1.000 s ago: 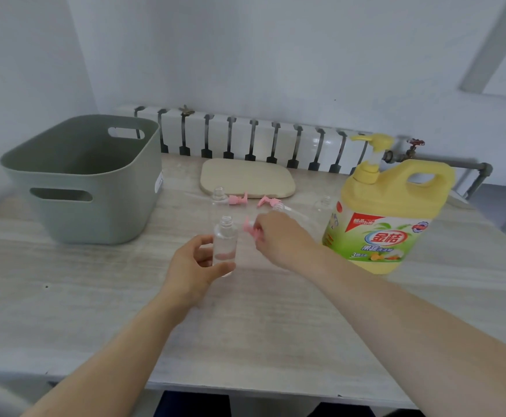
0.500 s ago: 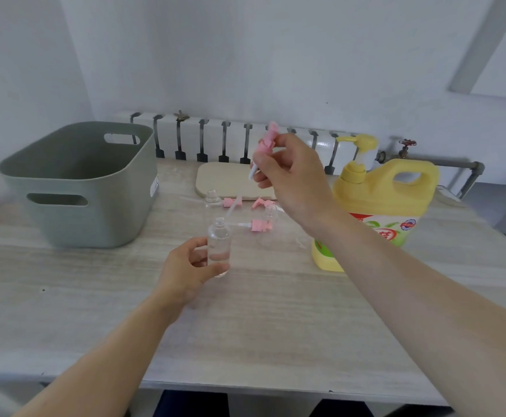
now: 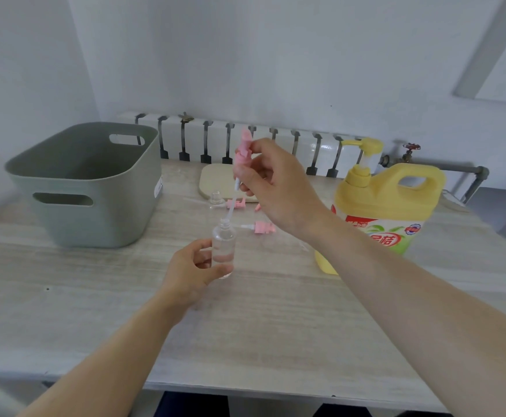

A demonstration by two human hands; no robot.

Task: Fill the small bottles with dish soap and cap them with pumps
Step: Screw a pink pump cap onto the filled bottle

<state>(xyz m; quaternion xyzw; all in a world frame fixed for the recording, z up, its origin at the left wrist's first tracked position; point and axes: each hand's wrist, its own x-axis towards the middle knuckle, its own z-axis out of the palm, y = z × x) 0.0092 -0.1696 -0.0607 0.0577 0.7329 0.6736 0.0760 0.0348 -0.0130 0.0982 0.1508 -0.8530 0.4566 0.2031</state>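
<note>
1. L hand (image 3: 190, 267) grips the small clear bottle (image 3: 223, 240): thumb across the front, fingers curled round the back. Bottle stands upright on the bench (image 3: 80, 311), near its middle.
2. R hand (image 3: 276, 188) is above and just behind the bottle. It pinches a pink pump (image 3: 241, 153) at the collar, nozzle end up.
3. The pump's thin white dip tube (image 3: 231, 206) hangs down w/ a slight tilt. Its tip is at the bottle's open mouth; can't tell if it is inside.
4. Bottle is transparent, w/ a round body, sloped shoulder and narrow neck. Fill level unclear.
5. A spare pump (image 3: 264, 227) lies flat on the bench just right of the bottle, tube pointing left.
6. A second clear bottle (image 3: 215, 200) stands upright farther back, w/ another pink pump (image 3: 235, 203) just beside it.
7. Dish soap jug (image 3: 396, 206) is glossy yellow w/ a moulded handle and its own pump top. It stands right of the R forearm, lower part hidden by it.
8. A grey bin (image 3: 86, 188), matte, w/ cut-out handles, sits back left.
9. A beige board (image 3: 215, 179) w/ rounded corners lies at back centre. Bench top is pale wood-grain.
</note>
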